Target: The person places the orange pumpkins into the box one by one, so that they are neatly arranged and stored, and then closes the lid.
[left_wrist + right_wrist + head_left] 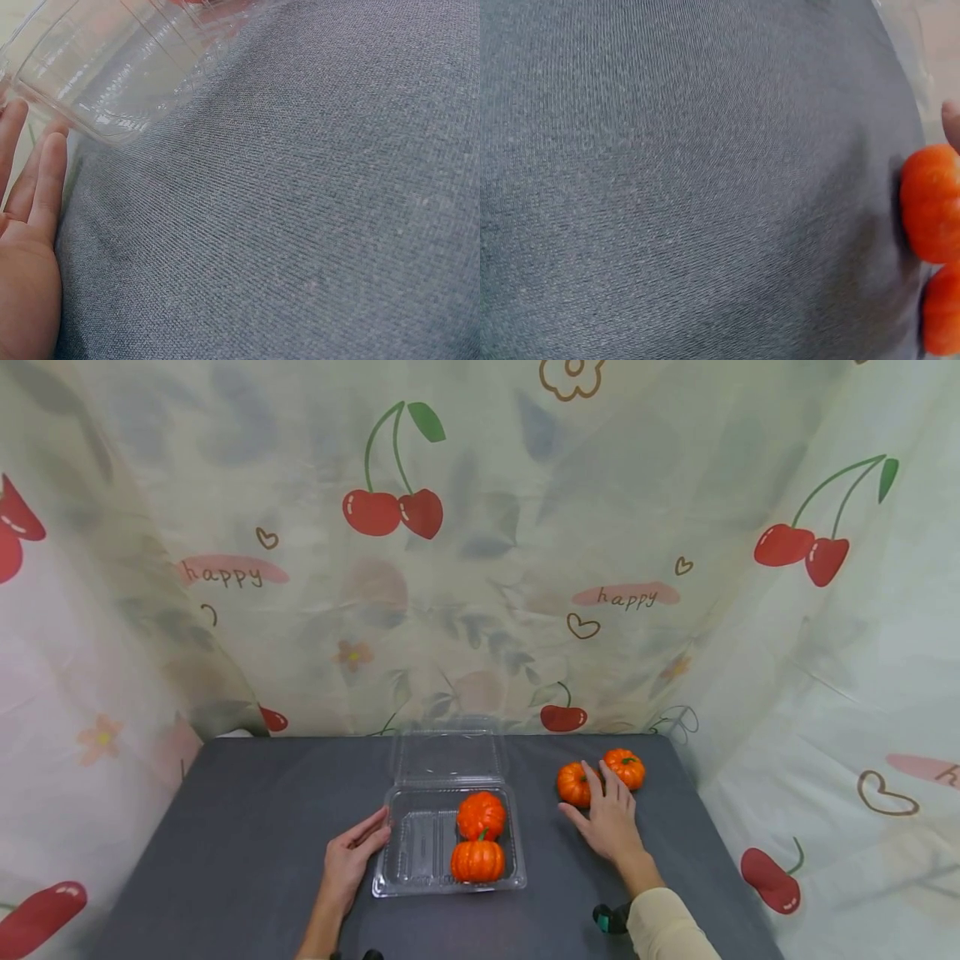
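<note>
A cherry-printed curtain (pixel 487 460) hangs behind the dark grey table (pixel 255 835).

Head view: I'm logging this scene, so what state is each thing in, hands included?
Box, open, partly filled
Lid, swung back
Rear boxed pumpkin, inside, right side
Front boxed pumpkin, inside, right side
Left loose pumpkin, outside the box, partly hidden
Right loose pumpkin, outside the box
Left hand, fingers extended at the box's left side
Right hand, fingers spread at the loose pumpkins, contact unclear
</note>
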